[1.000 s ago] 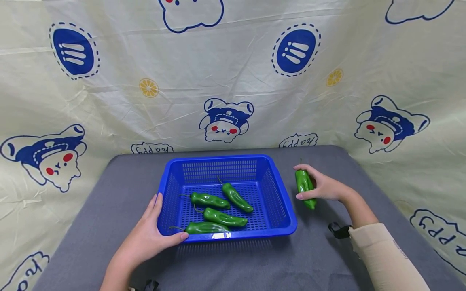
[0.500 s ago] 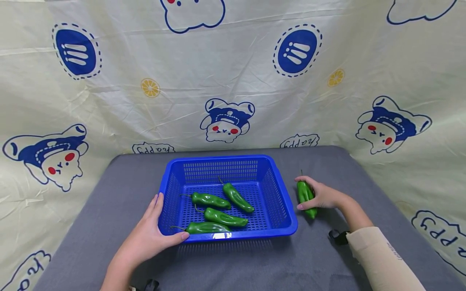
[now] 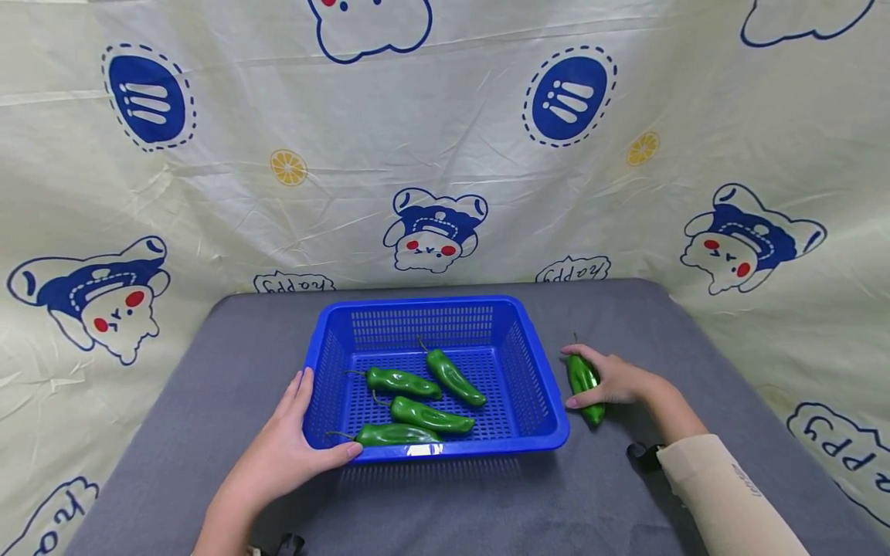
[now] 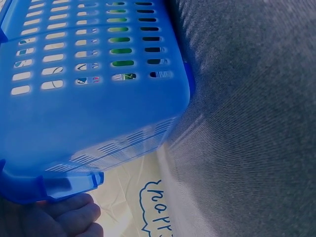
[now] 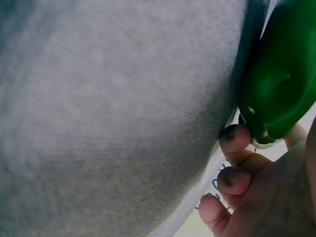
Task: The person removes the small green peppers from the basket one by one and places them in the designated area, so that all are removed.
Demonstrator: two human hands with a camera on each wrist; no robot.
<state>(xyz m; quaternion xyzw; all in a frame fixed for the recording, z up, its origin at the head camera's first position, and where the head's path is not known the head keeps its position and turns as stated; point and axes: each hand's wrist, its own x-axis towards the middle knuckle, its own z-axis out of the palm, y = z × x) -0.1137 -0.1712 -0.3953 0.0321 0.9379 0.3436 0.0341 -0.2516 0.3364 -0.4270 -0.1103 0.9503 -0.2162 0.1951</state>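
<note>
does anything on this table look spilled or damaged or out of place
Nothing looks spilled or visibly damaged. Four green peppers lie in the blue basket; a fifth pepper is outside, to its right, but the right hand holds it, so it hardly looks misplaced.

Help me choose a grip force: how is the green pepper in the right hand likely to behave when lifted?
The green pepper may be slippery, since its skin looks smooth and glossy. Its rounded, tapering shape suggests it could roll or swivel if held off-center. Its thin stem looks likelier to bend or snap than the thicker body.
</note>
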